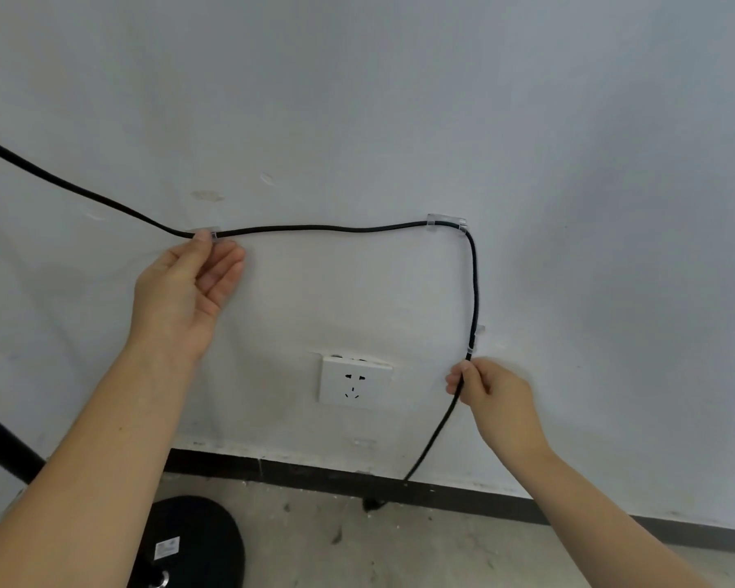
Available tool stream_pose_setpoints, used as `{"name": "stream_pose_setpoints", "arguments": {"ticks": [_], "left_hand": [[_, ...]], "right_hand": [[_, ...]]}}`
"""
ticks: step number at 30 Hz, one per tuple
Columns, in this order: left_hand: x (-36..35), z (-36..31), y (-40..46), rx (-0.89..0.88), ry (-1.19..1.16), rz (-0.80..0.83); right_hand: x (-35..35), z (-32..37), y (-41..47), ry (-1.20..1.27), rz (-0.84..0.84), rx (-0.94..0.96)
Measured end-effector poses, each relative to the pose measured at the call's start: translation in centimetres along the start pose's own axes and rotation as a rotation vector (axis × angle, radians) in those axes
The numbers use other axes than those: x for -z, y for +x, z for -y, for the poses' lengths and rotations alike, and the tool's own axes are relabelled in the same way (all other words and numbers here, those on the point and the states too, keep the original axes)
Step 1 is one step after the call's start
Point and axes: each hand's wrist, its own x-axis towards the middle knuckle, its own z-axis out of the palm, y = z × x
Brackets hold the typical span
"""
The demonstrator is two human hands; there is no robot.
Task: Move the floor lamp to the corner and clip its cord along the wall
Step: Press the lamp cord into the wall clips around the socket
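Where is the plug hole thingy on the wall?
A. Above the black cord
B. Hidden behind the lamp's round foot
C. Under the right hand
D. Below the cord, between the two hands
D: the white socket sits on the wall under the level run of the black cord, with the left hand on one side and the right hand on the other.

cord (315, 228) runs along the wall (399, 99) through 2 clips (446, 221) above the socket (354, 384), lamp base (196, 541) on the floor lower left.
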Motion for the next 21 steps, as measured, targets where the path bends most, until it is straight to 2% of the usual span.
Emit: {"name": "stream_pose_setpoints", "arguments": {"ticks": [2,7,12,14,16,19,21], "left_hand": [[0.2,-0.2,0.1,0.033,-0.001,0.020],[0.5,-1.0,0.0,0.131,0.020,0.069],[0.2,-1.4,-0.1,0.140,0.120,0.087],[0.1,-1.5,-0.2,0.138,0.126,0.081],[0.0,-1.4,-0.3,0.133,0.130,0.075],[-0.1,-1.3,-0.2,0.116,0.153,0.076],[0.0,-1.2,-0.1,0.107,0.165,0.076]], "right_hand": [[-0.4,-0.2,0.0,0.027,0.050,-0.044],[-3.5,-1.9,-1.0,0.033,0.397,-0.338],[-6.3,-3.5,-1.3,0.090,0.543,-0.473],[-7.6,-4.3,-1.4,0.021,0.572,-0.495],[-8.8,-5.3,-1.7,-0.153,0.618,-0.483],[-9.9,-6.8,-2.2,-0.490,0.746,-0.335],[-10.5,-7.8,-2.8,-0.467,0.715,-0.316]]}}
